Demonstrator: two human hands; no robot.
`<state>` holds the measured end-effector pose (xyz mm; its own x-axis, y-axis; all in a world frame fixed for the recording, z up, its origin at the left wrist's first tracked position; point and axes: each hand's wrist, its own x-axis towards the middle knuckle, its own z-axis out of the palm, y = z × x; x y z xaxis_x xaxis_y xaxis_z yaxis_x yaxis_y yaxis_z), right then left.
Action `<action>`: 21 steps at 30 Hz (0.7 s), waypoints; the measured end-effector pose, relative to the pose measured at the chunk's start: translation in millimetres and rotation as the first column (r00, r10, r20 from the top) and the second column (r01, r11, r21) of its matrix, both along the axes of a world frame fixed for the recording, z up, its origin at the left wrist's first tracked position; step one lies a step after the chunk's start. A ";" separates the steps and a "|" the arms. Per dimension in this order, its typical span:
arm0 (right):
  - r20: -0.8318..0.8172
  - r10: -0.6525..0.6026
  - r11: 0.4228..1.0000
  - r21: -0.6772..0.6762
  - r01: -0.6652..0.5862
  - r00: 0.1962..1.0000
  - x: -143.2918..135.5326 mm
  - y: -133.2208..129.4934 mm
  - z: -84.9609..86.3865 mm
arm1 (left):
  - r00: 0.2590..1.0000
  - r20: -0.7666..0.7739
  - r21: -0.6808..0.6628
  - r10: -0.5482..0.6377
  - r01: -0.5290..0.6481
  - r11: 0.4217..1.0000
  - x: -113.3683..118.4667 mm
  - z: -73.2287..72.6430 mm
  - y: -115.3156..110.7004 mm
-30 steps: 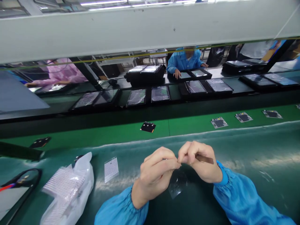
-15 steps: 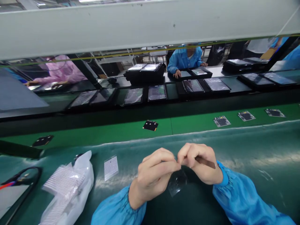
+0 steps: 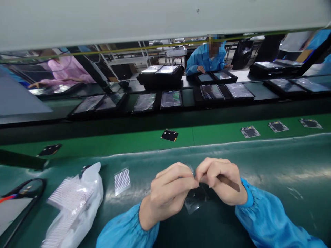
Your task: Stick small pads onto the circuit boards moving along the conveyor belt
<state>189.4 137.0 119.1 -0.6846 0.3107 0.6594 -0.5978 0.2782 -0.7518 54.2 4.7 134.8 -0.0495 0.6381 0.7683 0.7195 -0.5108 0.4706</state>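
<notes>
Drifting right along the green belt (image 3: 142, 140) since the earlier frame, circuit boards (image 3: 250, 132) are passing while your hands are staying joined over the near bench mat (image 3: 279, 165). Clear film (image 3: 193, 204) is hanging just below your fingertips, its upper part disappearing behind them. Your left hand (image 3: 169, 191) is pinching thumb to fingers and appears to be holding that film. Your right hand (image 3: 222, 169) is curling tightly, its fingertips meeting the left's, and is gripping a flat brown strip (image 3: 229, 182), perhaps a tool's end, that is pointing back toward the wrist. Any small piece between the fingertips is staying hidden.

For clean handling, you are probably best off keeping the pinch light and near the film's edge, letting the left steady while the right is making the fine movements; hard squeezing would likely be creasing or smudging it.

Left of your hands, a dotted sheet (image 3: 122, 181) is lying flat; farther left, a white bag (image 3: 95, 182) is carrying more dotted sheets (image 3: 71, 194). Beyond, a dark board (image 3: 169, 135) is riding the belt, and on the far side a person in blue (image 3: 204, 62) is working over a black tray (image 3: 227, 80).
</notes>
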 end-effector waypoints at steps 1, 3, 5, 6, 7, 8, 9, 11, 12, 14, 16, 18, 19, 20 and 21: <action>0.000 -0.005 1.000 0.009 0.005 1.000 -0.2 0.1 -0.1 | 1.000 -0.001 -0.005 -0.005 0.005 1.000 -0.6 -0.7 0.3; 0.003 -0.016 0.999 0.029 0.016 1.000 -1.1 0.2 -0.6 | 1.000 0.004 -0.013 -0.016 0.016 1.000 -1.5 -3.1 0.6; -0.002 -0.041 0.998 0.057 0.041 0.999 -2.2 0.2 -1.0 | 0.999 0.042 -0.004 -0.004 0.004 1.000 -1.5 -5.4 0.2; -0.005 -0.067 0.995 0.079 0.067 0.998 -2.7 0.1 -1.0 | 0.997 0.069 0.002 0.017 -0.017 1.000 -0.8 -6.0 -0.5; -0.006 -0.102 0.989 0.107 0.102 0.995 -3.1 0.0 -0.9 | 0.994 0.096 0.004 0.047 -0.047 0.999 0.1 -5.9 -1.4; -0.013 -0.143 0.980 0.140 0.143 0.990 -3.5 -0.1 -0.7 | 0.990 0.116 -0.005 0.082 -0.082 0.997 1.4 -5.1 -2.6; -0.027 -0.181 0.968 0.172 0.183 0.983 -3.7 -0.1 -0.7 | 0.985 0.125 -0.025 0.117 -0.115 0.993 3.0 -3.6 -4.0; -0.065 -0.243 0.940 0.231 0.251 0.968 -4.0 0.1 -1.8 | 0.976 0.119 -0.084 0.182 -0.173 0.981 6.5 0.5 -7.0; -0.089 -0.264 0.925 0.259 0.278 0.960 -3.9 0.3 -3.0 | 0.971 0.111 -0.113 0.210 -0.197 0.974 8.4 2.6 -8.3; -0.121 -0.295 0.893 0.316 0.319 0.948 -3.6 0.5 -6.8 | 0.960 0.092 -0.158 0.263 -0.247 0.956 12.1 6.3 -10.5; -0.130 -0.315 0.863 0.373 0.341 0.940 -2.7 0.4 -11.3 | 0.946 0.064 -0.190 0.319 -0.302 0.934 15.7 8.6 -11.8; -0.145 -0.325 0.834 0.422 0.356 0.935 -1.6 0.1 -14.6 | 0.929 0.035 -0.215 0.368 -0.353 0.911 19.0 10.0 -12.4; -0.155 -0.332 0.817 0.445 0.366 0.930 -1.1 -0.1 -15.4 | 0.921 0.024 -0.229 0.388 -0.373 0.899 20.4 10.4 -12.6; -0.169 -0.341 0.797 0.470 0.380 0.925 -0.5 -0.1 -15.7 | 0.914 0.019 -0.245 0.405 -0.388 0.889 21.6 10.6 -12.8; -0.181 -0.349 0.773 0.499 0.392 0.919 0.0 0.0 -15.5 | 0.908 0.022 -0.265 0.419 -0.399 0.878 22.6 10.5 -13.0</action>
<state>189.4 136.9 103.6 -0.5303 0.1299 0.8378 -0.4151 0.8219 -0.3902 76.8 -8.3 145.3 -0.3995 0.7175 0.5706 0.7958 -0.0377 0.6044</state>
